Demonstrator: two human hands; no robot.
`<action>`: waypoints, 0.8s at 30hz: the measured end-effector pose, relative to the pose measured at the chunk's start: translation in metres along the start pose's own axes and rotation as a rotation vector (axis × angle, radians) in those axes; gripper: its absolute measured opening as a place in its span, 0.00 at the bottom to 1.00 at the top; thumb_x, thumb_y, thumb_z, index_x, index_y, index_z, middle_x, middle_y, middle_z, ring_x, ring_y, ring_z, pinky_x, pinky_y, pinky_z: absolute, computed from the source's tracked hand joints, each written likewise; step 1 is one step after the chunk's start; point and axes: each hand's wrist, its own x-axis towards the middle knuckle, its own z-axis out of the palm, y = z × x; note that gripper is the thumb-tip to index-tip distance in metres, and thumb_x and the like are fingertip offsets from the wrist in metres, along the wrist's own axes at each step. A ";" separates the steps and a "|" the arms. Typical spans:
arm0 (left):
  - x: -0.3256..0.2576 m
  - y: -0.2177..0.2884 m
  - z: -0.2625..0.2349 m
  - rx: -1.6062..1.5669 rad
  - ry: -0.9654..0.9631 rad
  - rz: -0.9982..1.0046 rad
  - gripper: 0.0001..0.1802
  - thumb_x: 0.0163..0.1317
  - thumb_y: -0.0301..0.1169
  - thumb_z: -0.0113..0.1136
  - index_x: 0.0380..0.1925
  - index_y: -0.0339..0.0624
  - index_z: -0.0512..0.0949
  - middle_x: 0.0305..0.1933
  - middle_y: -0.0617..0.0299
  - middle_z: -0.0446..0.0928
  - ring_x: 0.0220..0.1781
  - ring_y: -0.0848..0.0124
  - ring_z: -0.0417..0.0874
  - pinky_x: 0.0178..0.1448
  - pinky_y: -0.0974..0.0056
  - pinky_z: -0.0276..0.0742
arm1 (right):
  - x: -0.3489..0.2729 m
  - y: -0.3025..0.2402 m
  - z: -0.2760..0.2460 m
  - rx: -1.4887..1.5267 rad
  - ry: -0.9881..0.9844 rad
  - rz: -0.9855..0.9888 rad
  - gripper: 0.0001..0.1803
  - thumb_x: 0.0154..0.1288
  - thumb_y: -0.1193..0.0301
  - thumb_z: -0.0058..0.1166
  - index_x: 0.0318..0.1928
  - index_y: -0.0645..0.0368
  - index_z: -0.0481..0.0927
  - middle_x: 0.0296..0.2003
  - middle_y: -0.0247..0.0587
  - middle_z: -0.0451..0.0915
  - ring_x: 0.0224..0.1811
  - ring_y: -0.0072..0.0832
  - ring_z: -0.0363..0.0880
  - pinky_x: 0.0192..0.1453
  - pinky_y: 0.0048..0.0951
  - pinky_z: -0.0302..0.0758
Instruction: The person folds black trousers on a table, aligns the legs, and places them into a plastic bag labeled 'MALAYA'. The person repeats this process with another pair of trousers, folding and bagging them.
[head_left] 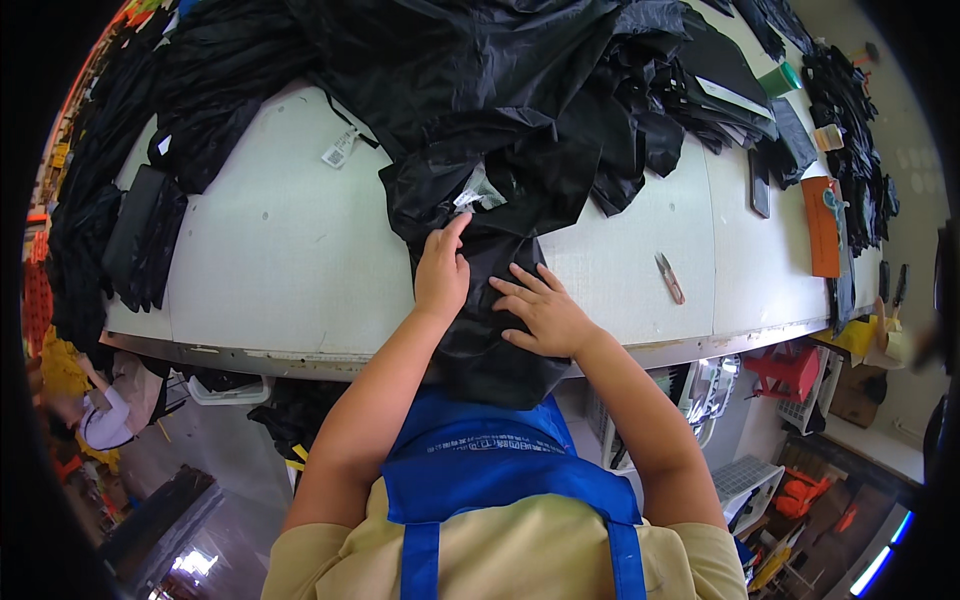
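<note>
A shiny black garment (490,345) lies in front of me, its near end hanging over the table edge onto my lap. My left hand (442,272) rests on it, index finger stretched toward a whitish, crumpled label (479,190) among the folds. The thumb stands apart from that finger; the other fingers are partly hidden. To its right, my right hand (545,314) lies flat on the garment with fingers spread, holding nothing. Further back, a white printed tag (340,148) hangs from the black cloth.
More black garments are heaped along the table's (270,240) far side and left end. Thread snips (670,279) lie right of my hands. Beyond them are a phone (759,183), an orange box (823,227) and a green thread cone (779,80). A person (112,405) is at lower left.
</note>
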 end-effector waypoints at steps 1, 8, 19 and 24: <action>0.000 -0.001 0.000 0.047 0.053 0.045 0.28 0.55 0.24 0.60 0.58 0.53 0.71 0.41 0.57 0.73 0.44 0.59 0.77 0.51 0.54 0.72 | 0.002 0.001 0.003 0.020 0.049 -0.015 0.24 0.63 0.51 0.51 0.55 0.48 0.76 0.68 0.33 0.64 0.74 0.39 0.51 0.75 0.50 0.44; -0.041 0.006 -0.022 0.351 -0.410 0.410 0.32 0.57 0.45 0.62 0.62 0.50 0.69 0.70 0.54 0.61 0.71 0.50 0.59 0.72 0.42 0.52 | -0.004 0.010 0.012 0.183 0.111 0.001 0.26 0.58 0.64 0.54 0.60 0.49 0.73 0.65 0.40 0.67 0.72 0.41 0.55 0.73 0.50 0.51; -0.051 -0.008 -0.019 0.404 -0.447 0.362 0.34 0.55 0.51 0.61 0.64 0.70 0.67 0.75 0.59 0.51 0.75 0.47 0.48 0.75 0.41 0.40 | 0.030 -0.013 -0.027 -0.243 0.501 0.007 0.30 0.49 0.74 0.56 0.58 0.49 0.74 0.59 0.37 0.71 0.64 0.36 0.66 0.64 0.38 0.62; -0.055 -0.008 -0.019 0.354 -0.380 0.352 0.34 0.53 0.50 0.64 0.62 0.67 0.68 0.73 0.53 0.52 0.74 0.47 0.50 0.74 0.43 0.45 | 0.115 0.042 -0.030 -0.163 0.297 -0.087 0.14 0.55 0.69 0.55 0.44 0.52 0.80 0.39 0.41 0.82 0.43 0.39 0.80 0.45 0.38 0.75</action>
